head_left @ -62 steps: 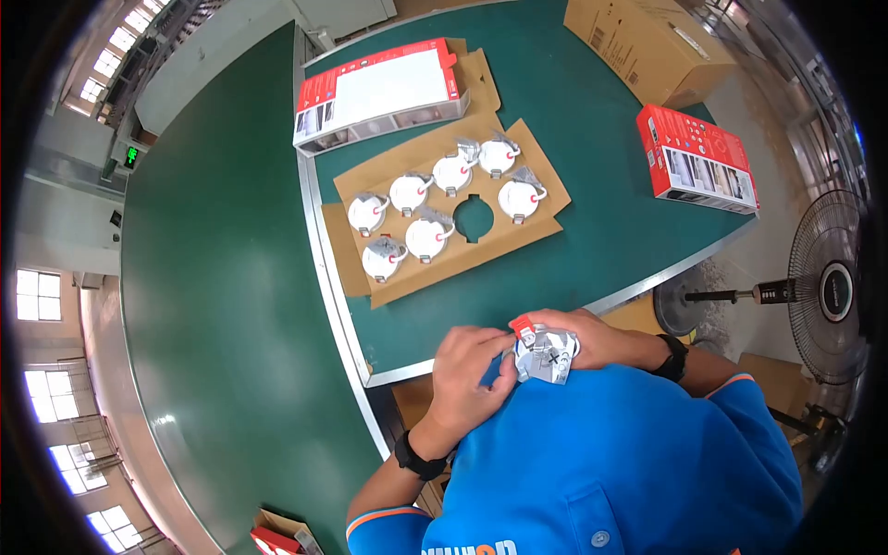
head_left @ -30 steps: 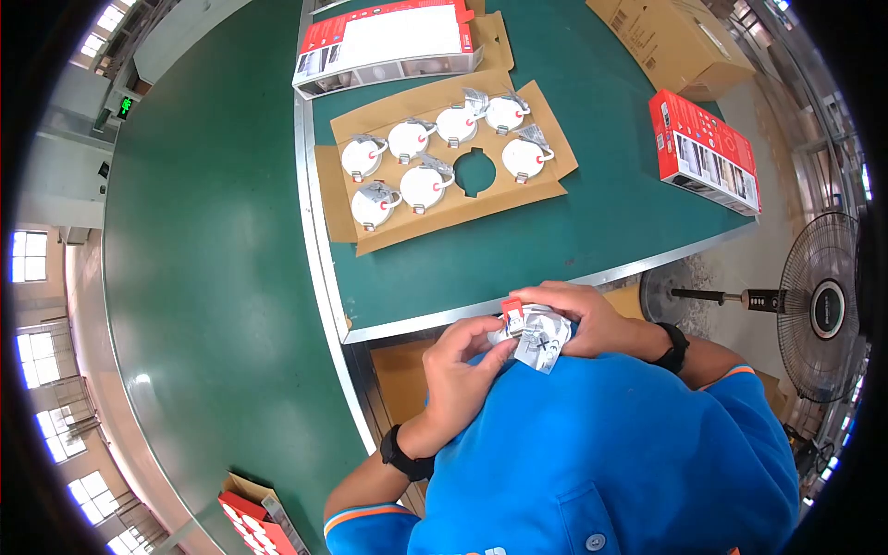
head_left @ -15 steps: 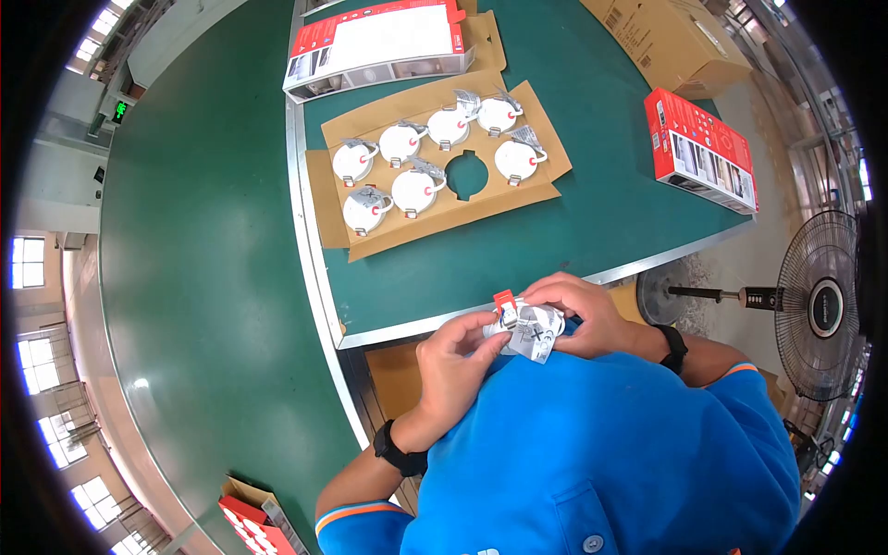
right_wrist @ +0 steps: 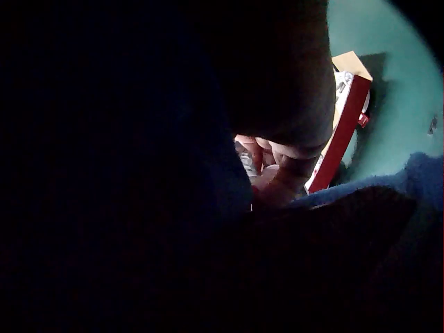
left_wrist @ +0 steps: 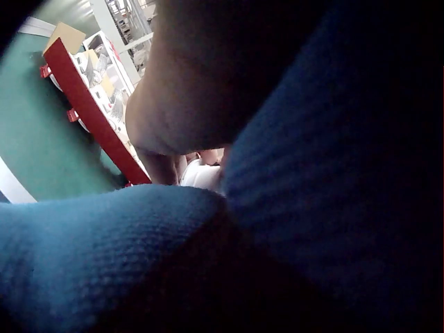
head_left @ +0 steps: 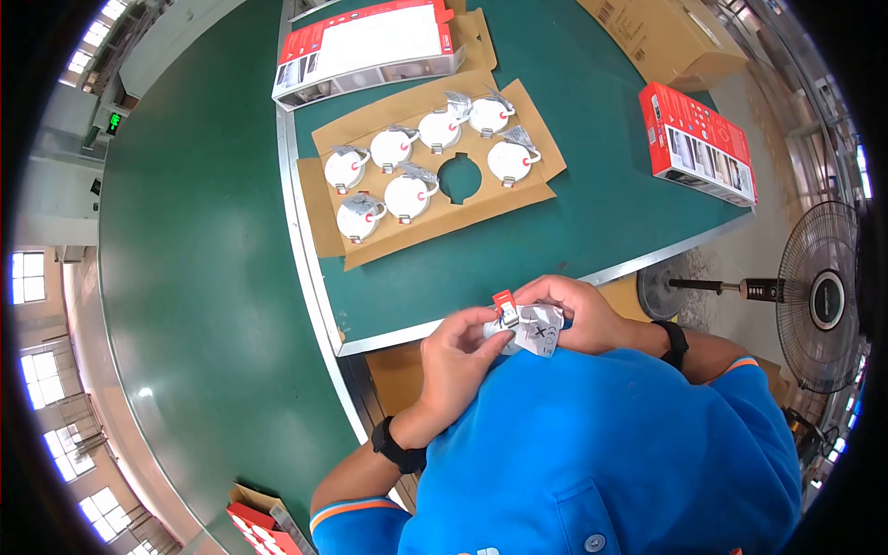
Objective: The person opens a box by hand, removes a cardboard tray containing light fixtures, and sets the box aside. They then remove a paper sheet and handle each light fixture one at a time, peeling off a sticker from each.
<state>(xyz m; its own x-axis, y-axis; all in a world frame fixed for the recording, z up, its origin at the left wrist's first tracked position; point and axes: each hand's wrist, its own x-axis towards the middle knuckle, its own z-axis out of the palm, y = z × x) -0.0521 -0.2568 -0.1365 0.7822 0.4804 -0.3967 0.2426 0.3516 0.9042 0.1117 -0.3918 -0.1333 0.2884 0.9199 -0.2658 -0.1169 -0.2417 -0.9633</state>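
Observation:
In the head view both hands hold a white round downlight in front of the chest, at the table's near edge. A silver printed label [head_left: 541, 331] covers much of it, and a red tag [head_left: 504, 301] stands up beside a metal clip. My left hand [head_left: 453, 361] pinches its left side between thumb and fingers, near the clip. Curled round the right side, my right hand [head_left: 587, 319] has its fingertips near the tag. The left wrist view catches only a white bit of the downlight [left_wrist: 202, 175] past blue cloth; the right wrist view is mostly dark, with some fingers [right_wrist: 267, 152] showing.
A cardboard tray [head_left: 548, 153] bears several white downlights [head_left: 407, 196] and has one vacant round hole. Behind it lies a red-and-white box [head_left: 370, 46]. At right are another red box [head_left: 700, 143], a large carton [head_left: 666, 42] and a standing fan [head_left: 823, 296].
The head view has shifted, and the hands now sit slightly farther left. My left fingers have moved in beside the red tag and clip. The label on the held downlight has changed its angle.

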